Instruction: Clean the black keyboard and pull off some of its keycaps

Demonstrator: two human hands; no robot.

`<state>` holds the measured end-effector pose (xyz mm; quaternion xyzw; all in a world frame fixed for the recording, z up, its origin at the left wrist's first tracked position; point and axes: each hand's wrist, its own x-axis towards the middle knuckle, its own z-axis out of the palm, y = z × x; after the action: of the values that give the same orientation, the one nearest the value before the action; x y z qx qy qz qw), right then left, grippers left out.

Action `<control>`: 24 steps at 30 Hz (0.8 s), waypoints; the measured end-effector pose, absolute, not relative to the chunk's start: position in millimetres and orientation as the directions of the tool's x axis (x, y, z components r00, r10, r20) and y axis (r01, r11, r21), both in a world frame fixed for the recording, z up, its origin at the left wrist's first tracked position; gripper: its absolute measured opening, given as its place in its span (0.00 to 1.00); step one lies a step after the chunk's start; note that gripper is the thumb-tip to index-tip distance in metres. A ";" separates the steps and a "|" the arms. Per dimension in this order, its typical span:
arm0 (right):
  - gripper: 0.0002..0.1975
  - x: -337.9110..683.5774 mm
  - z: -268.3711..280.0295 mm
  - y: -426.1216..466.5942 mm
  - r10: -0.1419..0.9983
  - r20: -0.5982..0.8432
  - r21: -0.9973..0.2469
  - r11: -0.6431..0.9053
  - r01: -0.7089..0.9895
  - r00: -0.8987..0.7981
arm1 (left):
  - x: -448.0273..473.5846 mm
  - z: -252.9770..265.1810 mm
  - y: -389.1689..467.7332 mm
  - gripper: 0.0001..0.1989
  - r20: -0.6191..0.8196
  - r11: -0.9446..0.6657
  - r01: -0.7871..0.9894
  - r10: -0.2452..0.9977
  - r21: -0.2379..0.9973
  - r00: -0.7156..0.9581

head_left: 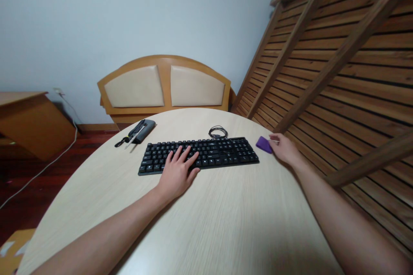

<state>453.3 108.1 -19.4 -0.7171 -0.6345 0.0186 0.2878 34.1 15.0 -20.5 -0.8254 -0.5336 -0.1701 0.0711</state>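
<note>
A black keyboard (213,159) lies across the round table. My left hand (177,176) rests on its lower left part, fingers spread over the keys and the thumb at the front edge. Beyond the keyboard's right end is a small purple cloth (263,144), folded flat. At the cloth's right edge is my right hand (285,149), fingers pinched together. A thin white stick (275,141) shows between these fingertips; its exact kind is too small to tell. The keyboard's coiled black cable (218,132) sits behind it.
A dark grey pouch (146,130) with several slender tools beside it lies at the table's back left. The pale wooden table (206,223) has a curved edge. A headboard (166,86) stands behind, and a slatted wooden frame (322,64) leans close on the right.
</note>
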 end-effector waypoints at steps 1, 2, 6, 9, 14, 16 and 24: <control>0.18 454.3 -20.5 107.4 0.915 0.353 -0.416 -0.034 0.909 0.196 | 34.3 -20.3 15.0 0.25 0.356 -0.420 0.905 0.857 0.064 0.373; 0.18 454.1 -21.0 106.6 0.910 0.369 -0.393 -0.032 0.919 0.190 | 34.4 -20.1 15.0 0.25 0.355 -0.419 0.906 0.858 0.063 0.372; 0.18 444.1 -20.6 103.6 0.907 0.407 -0.316 0.024 0.948 0.113 | 34.4 -20.6 15.4 0.26 0.357 -0.420 0.905 0.857 0.065 0.372; 0.17 436.1 -21.9 102.0 0.924 0.383 -0.209 0.082 0.974 0.004 | 34.1 -21.1 15.8 0.25 0.357 -0.420 0.906 0.857 0.062 0.372; 0.19 439.1 -23.5 100.6 0.934 0.357 -0.125 0.023 0.992 0.024 | 34.1 -21.0 15.8 0.26 0.352 -0.417 0.907 0.859 0.059 0.372; 0.22 439.4 -22.6 100.3 0.931 0.360 -0.103 -0.027 0.994 0.063 | 34.3 -20.5 15.4 0.26 0.354 -0.417 0.907 0.858 0.060 0.371; 0.31 410.6 -35.4 102.8 0.962 0.236 -0.089 -0.117 0.989 0.135 | 34.6 -19.3 14.8 0.25 0.359 -0.418 0.907 0.856 0.059 0.371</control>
<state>410.6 102.8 -35.4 -0.7449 -0.6549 -0.0599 0.1122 34.6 14.8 -19.3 -0.8246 -0.5346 -0.1698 0.0740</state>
